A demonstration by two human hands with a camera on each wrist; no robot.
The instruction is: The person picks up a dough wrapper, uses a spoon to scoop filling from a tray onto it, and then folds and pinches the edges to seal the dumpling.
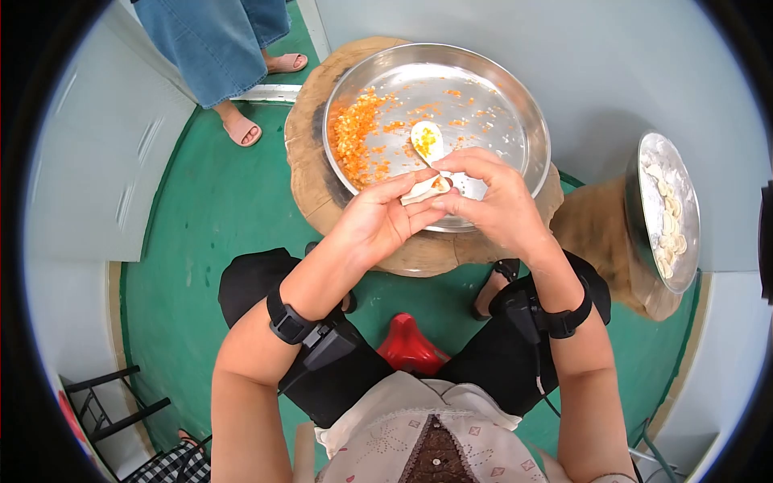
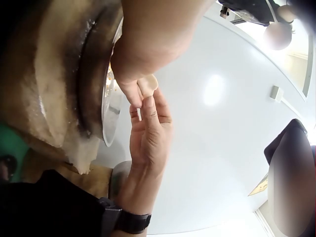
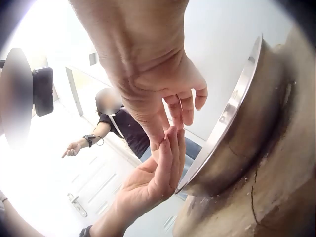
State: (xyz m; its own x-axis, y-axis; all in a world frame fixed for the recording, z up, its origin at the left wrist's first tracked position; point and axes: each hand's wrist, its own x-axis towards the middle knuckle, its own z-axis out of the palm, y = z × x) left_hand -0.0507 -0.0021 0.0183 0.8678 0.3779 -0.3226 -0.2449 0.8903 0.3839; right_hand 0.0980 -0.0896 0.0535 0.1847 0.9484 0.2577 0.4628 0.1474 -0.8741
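Note:
A folded dumpling wrapper (image 1: pixel 425 189) with a bit of orange filling showing at one end is between both hands, over the near rim of a round metal basin (image 1: pixel 515 84). My left hand (image 1: pixel 381 219) holds it from below with thumb and fingers. My right hand (image 1: pixel 495 197) pinches its edge; the right thumb touches the pale dough (image 2: pixel 148 85) in the left wrist view. A white spoon (image 1: pixel 427 131) bearing yellow-orange filling sits just beyond the fingertips, its handle running toward the right hand. Chopped orange filling (image 1: pixel 354 133) lies heaped along the basin's left side.
The basin stands on a wooden stump table (image 1: pixel 304 165). At the right, a metal tray (image 1: pixel 656 153) with several floured, shaped dumplings (image 1: pixel 670 221) rests on another stump (image 1: pixel 596 217). A red stool seat (image 1: pixel 409 346) shows between the knees. Another person in a blue skirt (image 1: pixel 213 52) stands at upper left.

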